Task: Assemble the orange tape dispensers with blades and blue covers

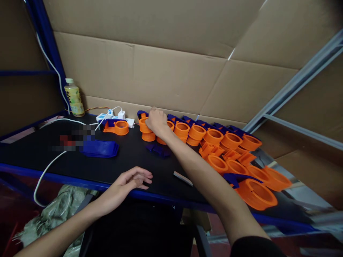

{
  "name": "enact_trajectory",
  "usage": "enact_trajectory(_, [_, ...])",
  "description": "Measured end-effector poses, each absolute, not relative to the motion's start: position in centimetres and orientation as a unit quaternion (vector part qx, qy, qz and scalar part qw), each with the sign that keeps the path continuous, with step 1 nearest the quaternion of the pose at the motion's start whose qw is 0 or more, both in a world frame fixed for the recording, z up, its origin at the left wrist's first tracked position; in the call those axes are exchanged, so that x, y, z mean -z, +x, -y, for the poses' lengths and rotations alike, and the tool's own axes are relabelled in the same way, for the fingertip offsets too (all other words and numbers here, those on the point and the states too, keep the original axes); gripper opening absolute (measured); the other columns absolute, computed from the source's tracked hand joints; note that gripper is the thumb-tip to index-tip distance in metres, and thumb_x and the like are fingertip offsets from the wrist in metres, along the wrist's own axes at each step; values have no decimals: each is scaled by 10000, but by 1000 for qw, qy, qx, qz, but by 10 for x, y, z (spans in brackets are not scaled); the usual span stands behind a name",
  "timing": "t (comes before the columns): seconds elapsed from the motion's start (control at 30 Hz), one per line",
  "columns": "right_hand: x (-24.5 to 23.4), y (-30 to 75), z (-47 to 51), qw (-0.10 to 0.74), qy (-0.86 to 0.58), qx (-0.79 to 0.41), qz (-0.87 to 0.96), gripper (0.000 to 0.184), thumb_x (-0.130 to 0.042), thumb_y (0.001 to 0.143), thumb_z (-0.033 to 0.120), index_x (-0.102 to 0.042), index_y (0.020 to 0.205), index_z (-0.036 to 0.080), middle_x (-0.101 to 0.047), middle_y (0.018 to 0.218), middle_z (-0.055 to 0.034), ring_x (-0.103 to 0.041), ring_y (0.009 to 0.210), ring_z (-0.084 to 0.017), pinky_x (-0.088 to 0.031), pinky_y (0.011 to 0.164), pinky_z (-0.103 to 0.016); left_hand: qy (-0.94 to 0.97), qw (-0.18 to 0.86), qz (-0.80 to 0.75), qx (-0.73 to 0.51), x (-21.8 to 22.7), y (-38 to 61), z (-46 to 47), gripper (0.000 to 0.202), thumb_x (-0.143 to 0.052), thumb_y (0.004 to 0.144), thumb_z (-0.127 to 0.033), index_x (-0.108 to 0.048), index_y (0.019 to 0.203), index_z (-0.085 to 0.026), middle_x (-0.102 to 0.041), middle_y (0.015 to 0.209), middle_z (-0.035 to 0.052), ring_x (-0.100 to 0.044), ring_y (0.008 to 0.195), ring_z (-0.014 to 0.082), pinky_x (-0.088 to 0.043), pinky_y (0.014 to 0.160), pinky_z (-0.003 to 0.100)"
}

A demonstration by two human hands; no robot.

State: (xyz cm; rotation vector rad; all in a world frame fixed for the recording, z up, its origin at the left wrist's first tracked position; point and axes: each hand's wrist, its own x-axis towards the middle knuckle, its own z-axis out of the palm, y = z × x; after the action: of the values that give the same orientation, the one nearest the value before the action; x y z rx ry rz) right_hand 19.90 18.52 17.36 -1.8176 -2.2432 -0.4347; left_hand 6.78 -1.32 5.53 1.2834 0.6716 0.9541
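Observation:
My right hand (157, 121) reaches to the back of the table, above a row of stacked orange ring-shaped parts with dark blue pieces behind them. It is closed against an orange ring part (144, 125) at the row's left end; its fingertips are hidden, so what they grip cannot be made out. Close to the table's front edge, my left hand (135, 178) is open and holds nothing, its fingers loosely bent. Small dark blue pieces (157, 150) lie between the two hands. A thin grey strip (183, 178) rests under my right forearm.
More orange ring parts (217, 163) crowd the table's right side. At the left are a pile of flat blue pieces (100, 148), another orange part (120, 127), a power strip (130, 122) with white cables, and a drink bottle (74, 98). Cardboard panels (171, 75) stand behind.

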Motion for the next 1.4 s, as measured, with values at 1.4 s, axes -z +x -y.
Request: enact_trajectory(1.4, [-160, 210, -195, 81, -670, 109, 730, 395, -550, 951, 291, -671, 1237, 48, -699, 1178, -266, -655, 1168, -305, -504, 931, -343, 759, 354, -424, -345, -73, 76, -14, 316, -420, 1012, -338, -677, 1144, -208, -745, 1033, 71, -720, 905, 216, -586, 734, 325])
